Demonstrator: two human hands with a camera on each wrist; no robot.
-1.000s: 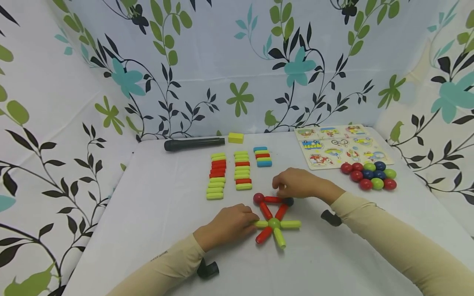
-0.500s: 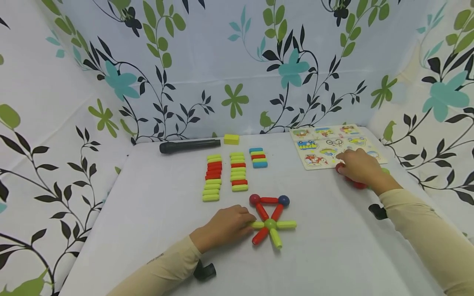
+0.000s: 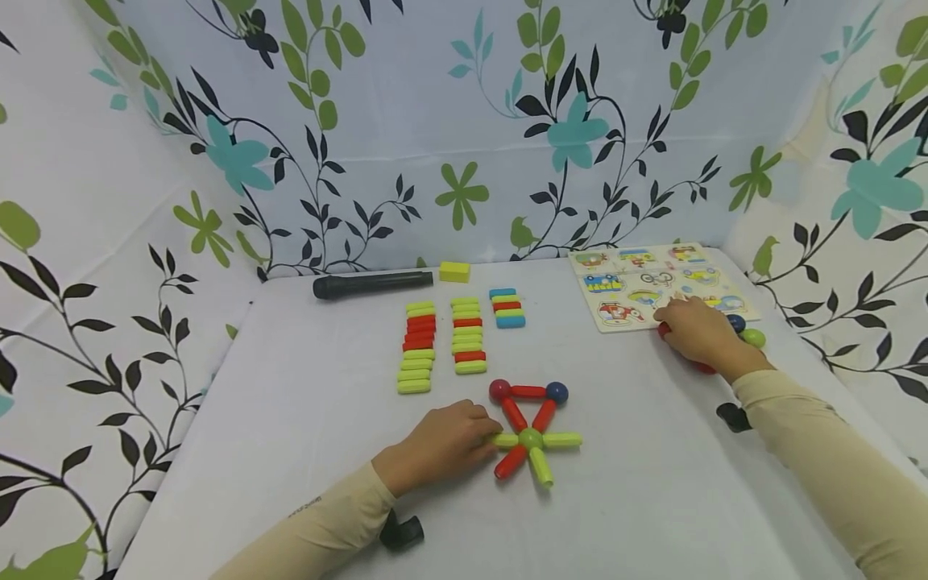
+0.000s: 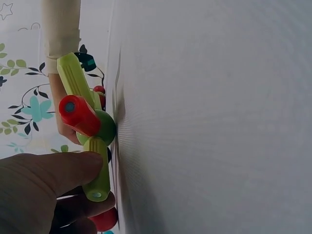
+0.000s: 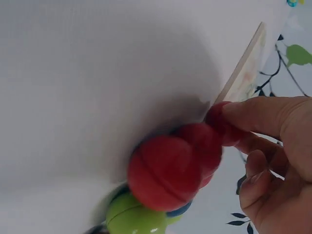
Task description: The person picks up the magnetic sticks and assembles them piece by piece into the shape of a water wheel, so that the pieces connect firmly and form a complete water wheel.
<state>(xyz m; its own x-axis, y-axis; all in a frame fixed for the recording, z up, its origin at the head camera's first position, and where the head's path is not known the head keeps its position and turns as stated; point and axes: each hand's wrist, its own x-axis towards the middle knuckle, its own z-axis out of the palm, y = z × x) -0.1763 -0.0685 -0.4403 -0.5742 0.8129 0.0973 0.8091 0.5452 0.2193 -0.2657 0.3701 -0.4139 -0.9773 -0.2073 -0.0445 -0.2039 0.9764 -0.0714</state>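
Note:
My left hand (image 3: 445,443) pinches the end of a yellow-green rod (image 4: 101,170) between thumb and fingers. That rod joins a green ball (image 3: 531,438), from which red and yellow-green rods spread like a star. Two of the red rods run to a dark red ball (image 3: 500,390) and a blue ball (image 3: 557,392), bridged by another red rod (image 3: 528,391) to form a triangle. At the right, my right hand (image 3: 699,332) pinches a red ball (image 5: 223,122) at the edge of a ball cluster. Most of that cluster is hidden under the hand in the head view.
Rows of yellow-green, red and blue rods (image 3: 416,364) lie left of centre. Behind them are a black microphone-like stick (image 3: 373,284) and a yellow block (image 3: 454,271). A picture puzzle board (image 3: 616,314) lies beside the balls. A green ball (image 5: 131,214) borders the red ones.
My right hand has moved from the blue ball of the star structure to the ball cluster at the right, and now holds a red ball. The left hand has kept its grip.

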